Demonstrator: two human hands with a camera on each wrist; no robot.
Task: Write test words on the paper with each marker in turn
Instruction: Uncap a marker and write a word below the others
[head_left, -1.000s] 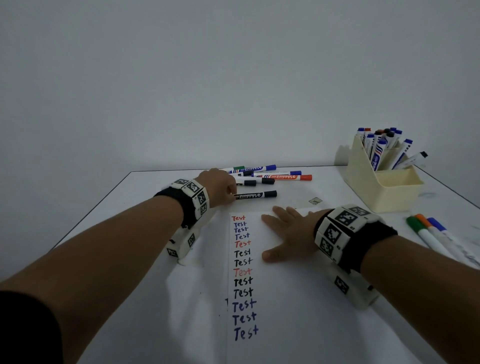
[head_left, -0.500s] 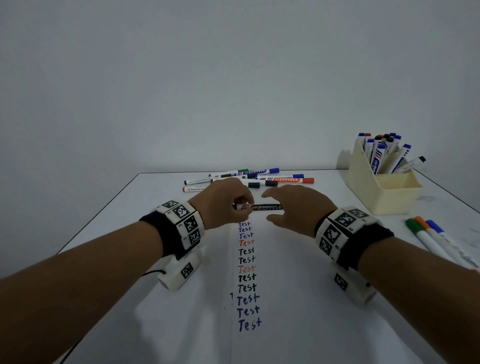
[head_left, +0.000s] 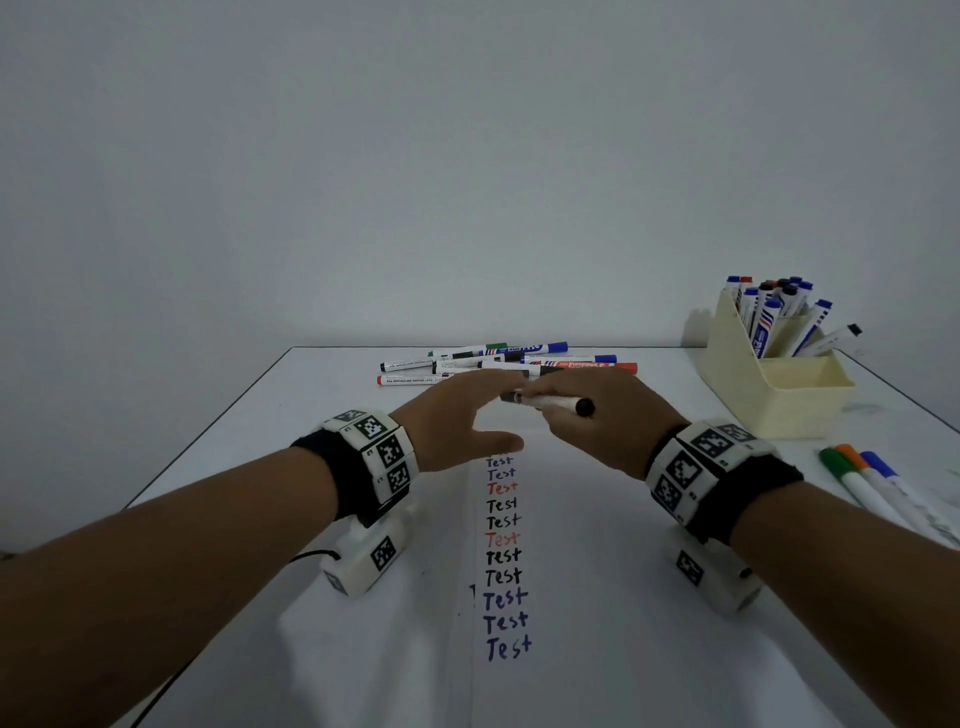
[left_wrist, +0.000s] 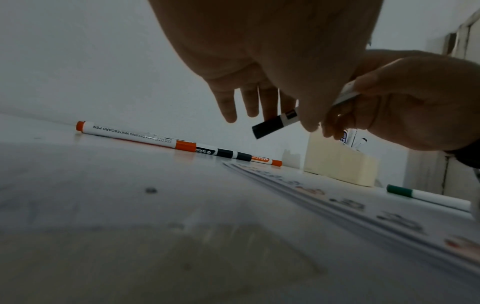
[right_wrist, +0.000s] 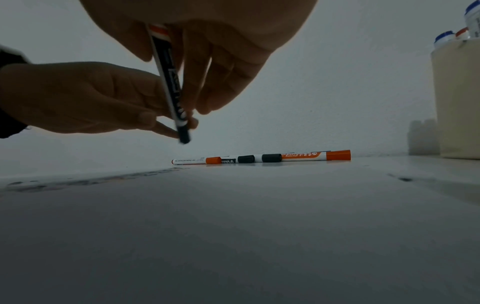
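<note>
My right hand (head_left: 543, 413) grips a white marker (head_left: 550, 401) with black ends, held level above the top of the paper (head_left: 597, 597). In the right wrist view the marker (right_wrist: 171, 82) runs down between my curled fingers. My left hand (head_left: 493, 410) is beside it with fingers straight and spread and the thumb held apart below. Its fingertips (left_wrist: 249, 98) are at the marker's black cap (left_wrist: 272, 124); whether they touch it is unclear. A column of "Test" words (head_left: 504, 556) in black, blue and red runs down the paper.
Several markers (head_left: 498, 364) lie in a row at the table's far edge. A cream holder (head_left: 769, 384) with several more stands at the back right. Green, orange and blue markers (head_left: 862, 483) lie to the right of the paper.
My left hand brought the marker from the far row toward the middle. My right hand lifted off the paper and took hold of it, and the left fingers have straightened off it.
</note>
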